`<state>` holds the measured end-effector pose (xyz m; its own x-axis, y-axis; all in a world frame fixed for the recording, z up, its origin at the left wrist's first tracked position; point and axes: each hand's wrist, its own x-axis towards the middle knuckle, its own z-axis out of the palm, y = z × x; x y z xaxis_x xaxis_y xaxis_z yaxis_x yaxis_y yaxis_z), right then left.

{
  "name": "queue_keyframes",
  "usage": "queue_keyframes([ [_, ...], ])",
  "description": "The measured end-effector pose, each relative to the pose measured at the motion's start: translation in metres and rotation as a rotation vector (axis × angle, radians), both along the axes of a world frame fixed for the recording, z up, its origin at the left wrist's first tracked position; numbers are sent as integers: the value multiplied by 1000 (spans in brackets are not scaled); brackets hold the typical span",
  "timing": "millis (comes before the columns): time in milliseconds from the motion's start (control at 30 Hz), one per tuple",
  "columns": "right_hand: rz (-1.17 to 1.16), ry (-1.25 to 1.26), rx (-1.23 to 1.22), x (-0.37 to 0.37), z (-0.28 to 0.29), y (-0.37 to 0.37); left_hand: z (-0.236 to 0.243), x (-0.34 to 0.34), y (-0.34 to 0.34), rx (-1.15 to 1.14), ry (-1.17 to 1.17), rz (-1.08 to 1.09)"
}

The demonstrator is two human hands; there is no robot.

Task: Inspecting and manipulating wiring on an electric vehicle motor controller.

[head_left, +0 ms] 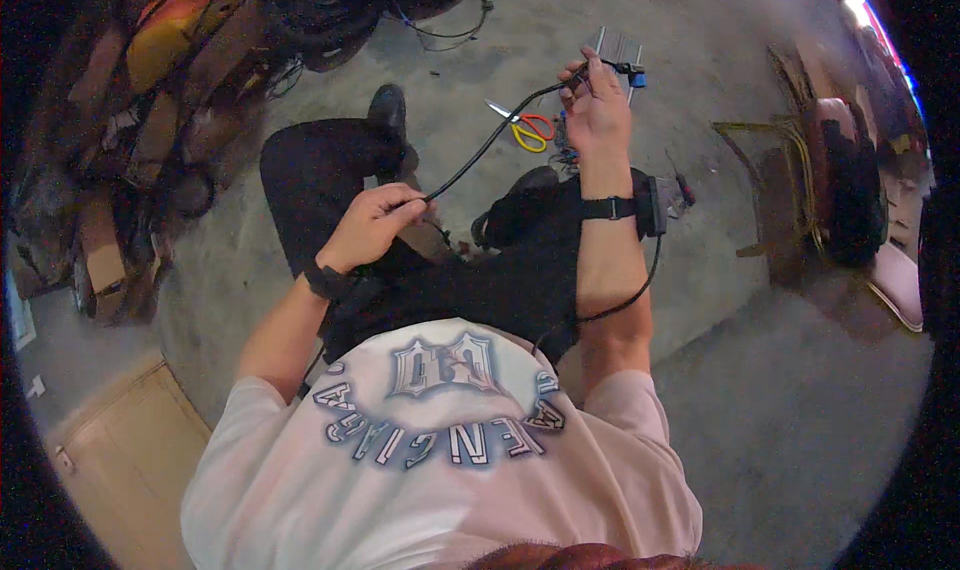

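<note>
A black cable [494, 135] runs between my two hands. My left hand [378, 220] grips one part of it over my lap. My right hand [600, 105] holds it farther forward, palm turned up with fingers curled round it, near a black and blue fitting [636, 78] at the cable's far end. Behind that hand lies a ribbed metal piece [620, 45] on the concrete floor [470, 60]. Left of my right hand are scissors [530, 138] with red and yellow handles, beside several small scattered parts [565, 152], partly hidden by the hand and wrist.
Dark coiled tubes [330, 0] and piled panels [165, 35] lie to the front and left. Stacked seats and frames [840, 180] stand on the right. A small tool [685, 192] lies by my right leg. A beige board [130, 440] is at lower left.
</note>
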<state>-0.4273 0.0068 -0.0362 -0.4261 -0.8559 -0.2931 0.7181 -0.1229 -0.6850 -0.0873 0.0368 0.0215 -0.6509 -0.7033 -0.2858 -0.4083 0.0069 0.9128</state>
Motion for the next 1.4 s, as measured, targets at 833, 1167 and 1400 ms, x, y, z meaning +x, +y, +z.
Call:
queue_keyframes([
  [833, 112, 173, -299, -21, 144, -32, 12, -12, -68, -362, 55, 97],
  [1167, -4, 362, -171, -56, 157, -162, -2, -45, -101, -282, -37, -159],
  [1400, -66, 369, -142, -72, 149, -266, -11, -77, -126, -356, -49, -400],
])
